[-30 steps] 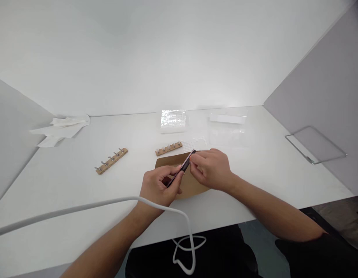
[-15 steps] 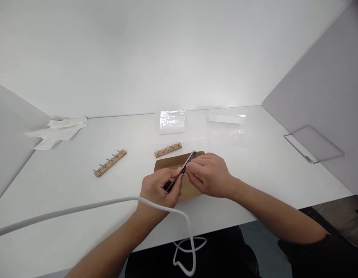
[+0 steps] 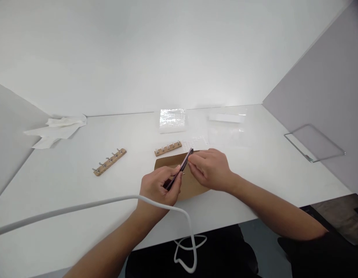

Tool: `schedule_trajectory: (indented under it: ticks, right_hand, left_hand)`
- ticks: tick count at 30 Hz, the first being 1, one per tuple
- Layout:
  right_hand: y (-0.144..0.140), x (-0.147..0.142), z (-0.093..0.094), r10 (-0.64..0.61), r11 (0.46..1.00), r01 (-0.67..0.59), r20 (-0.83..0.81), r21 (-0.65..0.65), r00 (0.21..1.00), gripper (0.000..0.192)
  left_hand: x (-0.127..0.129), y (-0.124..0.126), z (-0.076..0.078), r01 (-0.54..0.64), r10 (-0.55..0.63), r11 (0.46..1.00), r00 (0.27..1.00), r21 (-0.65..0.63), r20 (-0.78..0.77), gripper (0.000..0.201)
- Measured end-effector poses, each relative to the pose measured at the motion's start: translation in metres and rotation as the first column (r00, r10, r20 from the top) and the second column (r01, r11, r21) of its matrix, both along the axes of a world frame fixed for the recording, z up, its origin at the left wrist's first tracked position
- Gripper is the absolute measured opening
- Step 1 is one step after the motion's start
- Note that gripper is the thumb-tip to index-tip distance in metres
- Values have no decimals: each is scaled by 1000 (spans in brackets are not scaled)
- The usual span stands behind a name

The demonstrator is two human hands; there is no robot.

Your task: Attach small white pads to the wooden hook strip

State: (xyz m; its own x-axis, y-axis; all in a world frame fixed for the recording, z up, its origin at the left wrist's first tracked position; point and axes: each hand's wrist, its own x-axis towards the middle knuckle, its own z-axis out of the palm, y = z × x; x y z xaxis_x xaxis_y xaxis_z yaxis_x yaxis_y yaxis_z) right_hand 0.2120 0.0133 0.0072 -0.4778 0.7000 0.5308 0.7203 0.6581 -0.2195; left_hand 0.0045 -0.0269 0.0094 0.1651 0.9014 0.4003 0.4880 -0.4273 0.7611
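I am looking down at a smooth white table. My left hand is curled, thumb and fingers pinching the near end of a thin, dark, flat strip — rigid and glossy, tilted up toward one o'clock. My right hand is closed around its far end, fingertips pinched on the tip. The strip hovers just above a flat brown cardboard sheet, matte, lying beneath both hands. At twelve o'clock, just beyond the sheet, lies a short wooden rack with small pegs; a similar, longer rack lies at ten o'clock, well apart. Further at twelve sits a crinkled clear plastic packet. A white cable — round and smooth — drapes over my left wrist.
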Motion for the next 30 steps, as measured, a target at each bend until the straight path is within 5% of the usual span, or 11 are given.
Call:
schedule_trajectory:
  ticks: [5, 9, 13, 17, 30]
  right_hand:
    - [0, 0, -2, -63, 998, 63, -42, -3, 997, 28]
    - [-1, -1, 0, 28, 998, -29, -24, -64, 999, 28]
    - [-3, -2, 3, -68, 994, 61, -78, -90, 995, 29]
    - [-4, -2, 2, 56, 993, -62, -60, -104, 997, 26]
    - [-1, -2, 0, -50, 998, 48, -73, -35, 996, 27]
  left_hand:
    - [0, 1, -1, -12, 13, 999, 1000, 43, -7, 12]
    - [0, 2, -2, -5, 5, 1000, 1000, 20, -18, 14]
    - [-1, 1, -3, -9, 10, 998, 1000, 55, -25, 14]
    - [0, 1, -2, -9, 10, 1000, 1000, 25, -28, 14]
    - [0, 1, 2, 1, 0, 999, 1000, -32, 9, 10]
